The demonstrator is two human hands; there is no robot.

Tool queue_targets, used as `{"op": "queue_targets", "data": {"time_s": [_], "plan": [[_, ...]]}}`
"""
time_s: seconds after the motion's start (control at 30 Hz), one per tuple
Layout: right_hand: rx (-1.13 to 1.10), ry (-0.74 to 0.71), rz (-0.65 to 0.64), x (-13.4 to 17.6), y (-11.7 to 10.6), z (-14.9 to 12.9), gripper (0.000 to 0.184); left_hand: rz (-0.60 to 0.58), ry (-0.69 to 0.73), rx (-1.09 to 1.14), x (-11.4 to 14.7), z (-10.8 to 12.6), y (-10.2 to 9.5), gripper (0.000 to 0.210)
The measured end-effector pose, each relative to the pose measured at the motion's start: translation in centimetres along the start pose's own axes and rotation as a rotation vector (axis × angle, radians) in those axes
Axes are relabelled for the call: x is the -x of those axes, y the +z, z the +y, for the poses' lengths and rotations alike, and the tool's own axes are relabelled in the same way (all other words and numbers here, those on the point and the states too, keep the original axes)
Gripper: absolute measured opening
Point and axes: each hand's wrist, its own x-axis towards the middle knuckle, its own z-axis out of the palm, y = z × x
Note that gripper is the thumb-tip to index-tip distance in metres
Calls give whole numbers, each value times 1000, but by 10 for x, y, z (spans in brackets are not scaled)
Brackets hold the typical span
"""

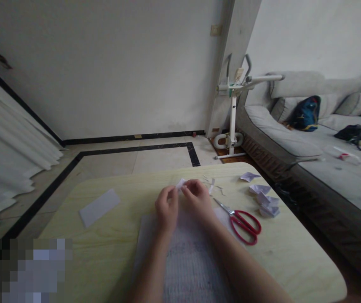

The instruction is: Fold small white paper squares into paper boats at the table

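Between the fingertips of my left hand [167,206] and my right hand [198,198] is a small piece of white paper [180,184]. Both hands are closed in a pinch on it, above the far middle of the table. Its folds are partly hidden by my fingers. Under my forearms lies a large sheet with dense lines of writing [188,261]. Scissors with red handles [242,223] lie to the right of my right hand, blades pointing toward the paper scraps [212,185]. Several folded paper pieces [264,198] sit near the table's right edge.
A white paper rectangle [100,207] lies on the left of the pale wooden table [117,256]. Beyond the right edge stands a grey sofa [341,168] with a blue backpack [306,113]; a person's arm shows at far right. White exercise equipment [233,113] stands by the wall.
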Motion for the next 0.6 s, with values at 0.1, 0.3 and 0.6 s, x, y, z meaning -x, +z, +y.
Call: {"op": "queue_targets", "data": {"time_s": [0.1,0.3,0.6], "plan": [[-31,2,75,-2,-2,0,18,-56,-70,35,1,0,0,22],[-24,90,-44,-2,-3,-3,14,-93,-45,29,0,-9,3,22],[17,45,-13,2,3,2,15,-106,312,-148,0,-12,3,23]]}}
